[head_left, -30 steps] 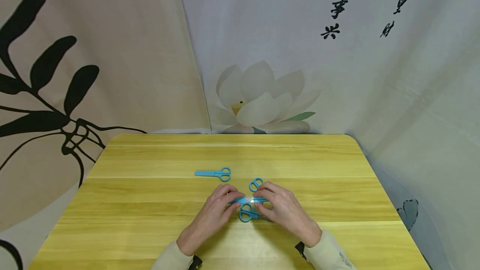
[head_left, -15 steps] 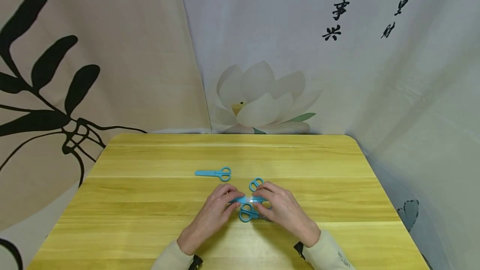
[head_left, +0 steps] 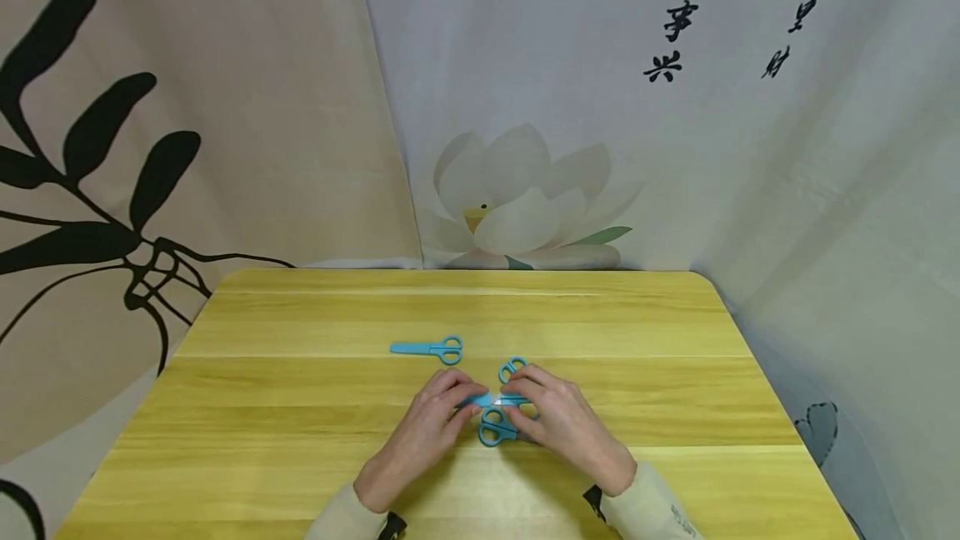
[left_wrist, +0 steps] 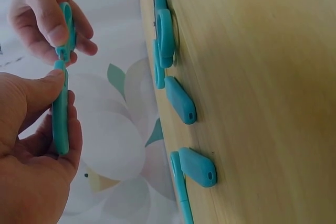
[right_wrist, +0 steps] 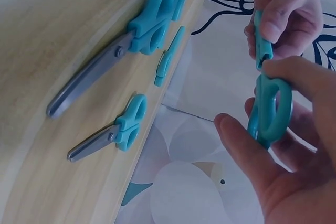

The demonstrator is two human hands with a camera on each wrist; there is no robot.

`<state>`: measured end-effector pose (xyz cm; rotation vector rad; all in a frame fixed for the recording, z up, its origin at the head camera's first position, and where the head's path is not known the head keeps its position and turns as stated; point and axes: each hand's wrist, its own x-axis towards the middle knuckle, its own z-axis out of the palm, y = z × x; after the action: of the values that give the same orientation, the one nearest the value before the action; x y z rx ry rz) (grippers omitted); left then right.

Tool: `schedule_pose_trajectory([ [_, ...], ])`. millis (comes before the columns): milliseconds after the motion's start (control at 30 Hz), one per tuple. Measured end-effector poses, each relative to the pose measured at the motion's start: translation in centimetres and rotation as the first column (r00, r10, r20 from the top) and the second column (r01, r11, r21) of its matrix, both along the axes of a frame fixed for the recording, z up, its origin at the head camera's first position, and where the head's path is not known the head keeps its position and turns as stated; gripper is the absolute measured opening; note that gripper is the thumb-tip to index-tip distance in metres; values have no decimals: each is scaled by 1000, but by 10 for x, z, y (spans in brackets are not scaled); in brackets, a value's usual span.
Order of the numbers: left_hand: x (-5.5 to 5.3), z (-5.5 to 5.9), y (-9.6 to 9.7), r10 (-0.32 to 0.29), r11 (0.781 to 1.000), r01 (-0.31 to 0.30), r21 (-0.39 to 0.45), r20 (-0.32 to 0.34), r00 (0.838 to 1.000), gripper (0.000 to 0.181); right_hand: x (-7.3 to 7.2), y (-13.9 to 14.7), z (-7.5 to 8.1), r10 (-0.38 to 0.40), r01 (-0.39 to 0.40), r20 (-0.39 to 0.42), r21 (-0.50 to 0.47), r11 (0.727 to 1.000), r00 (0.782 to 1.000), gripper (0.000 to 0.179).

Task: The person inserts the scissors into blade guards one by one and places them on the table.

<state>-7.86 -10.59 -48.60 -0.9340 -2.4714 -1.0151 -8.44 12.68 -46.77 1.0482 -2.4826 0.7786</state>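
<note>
In the head view my left hand [head_left: 429, 411] pinches a light-blue blade cover [head_left: 477, 400] between thumb and fingers. My right hand [head_left: 564, 417] holds a pair of blue-handled scissors [head_left: 514, 399] by the handle. The scissors point left; their blades run into the cover, with a short bright stretch of metal showing between cover and handle. In the left wrist view, cover [left_wrist: 61, 111] and scissors handle [left_wrist: 67, 30] line up end to end. Two uncovered scissors lie on the table near my right hand: the nearer scissors [right_wrist: 149, 19] and the farther scissors [right_wrist: 128, 121].
Scissors in a cover [head_left: 426, 348] lie farther back on the wooden table [head_left: 300, 407]. Two loose blue blade covers, one cover [left_wrist: 181, 100] and another cover [left_wrist: 198, 167], rest on the tabletop. A printed curtain [head_left: 525, 65] hangs behind the table.
My right hand has shifted slightly left with the scissors, and less bare blade shows between handle and cover. My left hand stays about where it was.
</note>
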Motion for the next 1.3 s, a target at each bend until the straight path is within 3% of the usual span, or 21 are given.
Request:
schedule_pose_trajectory([
  [533, -2, 0, 0, -17, 1000, 17, -13, 8, 1000, 19, -1, -5, -3, -5, 6, -28, 6, 1000, 1000, 24],
  [900, -5, 0, 1, -55, 998, 55, 1, 40, 998, 20, -1, -8, -2, -19, 19, 4, -14, 1000, 1000, 25],
  [1300, -4, 0, 1, -36, 999, 37, -22, 47, 998, 19, -2, -9, -6, 4, -2, 50, -34, 999, 999, 30],
])
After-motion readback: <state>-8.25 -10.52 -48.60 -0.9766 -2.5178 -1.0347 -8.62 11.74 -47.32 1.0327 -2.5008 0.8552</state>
